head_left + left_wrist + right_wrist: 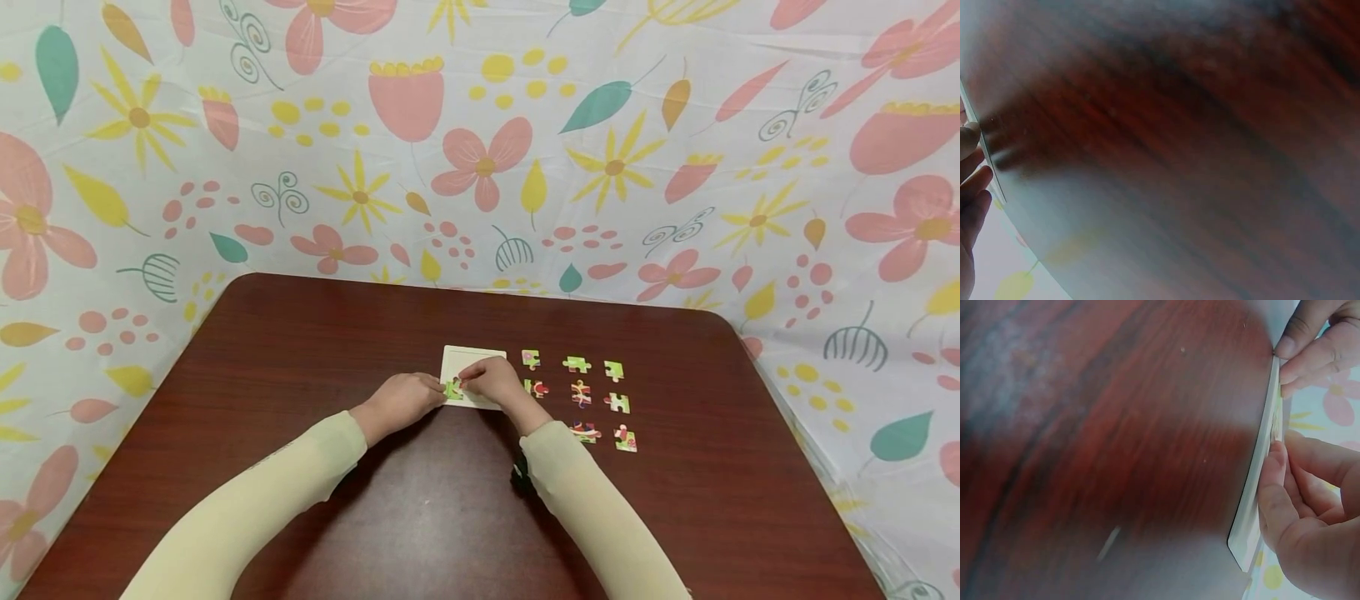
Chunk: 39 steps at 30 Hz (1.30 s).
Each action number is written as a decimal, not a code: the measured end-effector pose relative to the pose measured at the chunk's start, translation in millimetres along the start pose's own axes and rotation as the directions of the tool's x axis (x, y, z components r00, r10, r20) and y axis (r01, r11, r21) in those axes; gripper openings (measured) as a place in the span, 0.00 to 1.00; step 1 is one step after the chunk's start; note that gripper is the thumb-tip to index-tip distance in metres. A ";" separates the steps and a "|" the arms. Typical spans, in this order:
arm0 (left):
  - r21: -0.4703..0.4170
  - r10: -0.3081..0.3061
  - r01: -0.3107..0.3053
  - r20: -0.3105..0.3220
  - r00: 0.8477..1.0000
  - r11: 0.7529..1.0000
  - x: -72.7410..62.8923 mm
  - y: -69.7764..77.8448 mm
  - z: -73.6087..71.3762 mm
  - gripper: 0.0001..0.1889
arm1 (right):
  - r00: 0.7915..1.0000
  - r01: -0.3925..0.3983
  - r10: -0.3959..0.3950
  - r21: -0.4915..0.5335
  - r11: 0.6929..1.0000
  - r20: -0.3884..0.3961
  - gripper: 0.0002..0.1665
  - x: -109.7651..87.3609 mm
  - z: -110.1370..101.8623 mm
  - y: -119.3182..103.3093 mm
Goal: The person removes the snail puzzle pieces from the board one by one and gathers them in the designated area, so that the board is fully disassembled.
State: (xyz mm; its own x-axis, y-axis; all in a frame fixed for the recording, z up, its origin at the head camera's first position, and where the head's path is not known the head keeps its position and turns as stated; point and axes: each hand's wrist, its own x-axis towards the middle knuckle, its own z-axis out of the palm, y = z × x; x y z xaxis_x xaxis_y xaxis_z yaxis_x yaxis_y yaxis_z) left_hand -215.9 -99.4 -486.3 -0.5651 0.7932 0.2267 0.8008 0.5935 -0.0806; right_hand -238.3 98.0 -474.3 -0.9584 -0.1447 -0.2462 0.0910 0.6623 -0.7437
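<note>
A pale square puzzle board [480,403] lies on the table, a green jigsaw piece [452,391] in its near left corner. My left hand [402,402] grips the board at that corner; in the right wrist view its thumb [1286,347] is at the board's near edge, with the fingers above. Over the board, my right hand [495,382] pinches a small puzzle piece between thumb and fingertips, right beside the green one. Its fingers mostly hide that piece. The right wrist view shows this right hand [1310,506] low along the board's edge.
To the right of the board, several loose jigsaw pieces [577,364] lie spread in rough rows on the dark wooden table [315,333]. The right forearm passes close to the nearest ones. Behind the table's far edge hangs a flowered cloth [487,167].
</note>
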 end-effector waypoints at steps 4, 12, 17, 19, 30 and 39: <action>0.002 -0.001 0.001 -0.005 1.000 1.000 -1.3 -1.1 0.1 0.07 | 1.000 0.022 -0.023 -0.052 0.998 -0.017 0.09 2.5 2.4 -1.6; 0.005 -0.003 0.003 0.007 1.000 1.000 -1.3 -1.3 0.4 0.07 | 0.999 0.021 -0.024 -0.085 0.996 -0.035 0.09 5.6 5.0 -3.5; -0.008 -0.008 0.008 0.005 1.000 1.000 -1.8 -0.8 0.6 0.06 | 0.999 0.016 -0.020 -0.097 0.995 -0.045 0.08 6.9 5.6 -2.6; -0.010 -0.007 0.007 0.003 1.000 1.000 -2.0 -0.3 0.9 0.06 | 0.999 0.009 -0.015 -0.105 0.994 -0.050 0.08 7.3 5.8 -2.3; 0.002 -0.016 0.016 0.018 1.000 1.000 -2.8 2.0 0.6 0.06 | 0.999 -0.011 0.007 -0.087 0.996 -0.054 0.06 6.3 4.6 -4.0; -0.002 -0.010 0.010 0.029 1.000 1.000 -1.6 1.1 -1.1 0.06 | 0.998 -0.004 0.001 -0.054 0.999 -0.058 0.06 2.8 -0.1 -4.5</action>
State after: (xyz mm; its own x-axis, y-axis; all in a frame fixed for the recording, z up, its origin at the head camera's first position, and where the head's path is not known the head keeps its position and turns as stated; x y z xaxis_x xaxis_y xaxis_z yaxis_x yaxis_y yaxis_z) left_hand -213.9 -100.2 -485.6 -0.5784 0.7910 0.1992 0.7955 0.6010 -0.0766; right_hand -241.4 94.7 -471.6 -0.9723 -0.1017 -0.2104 0.0799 0.7013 -0.7084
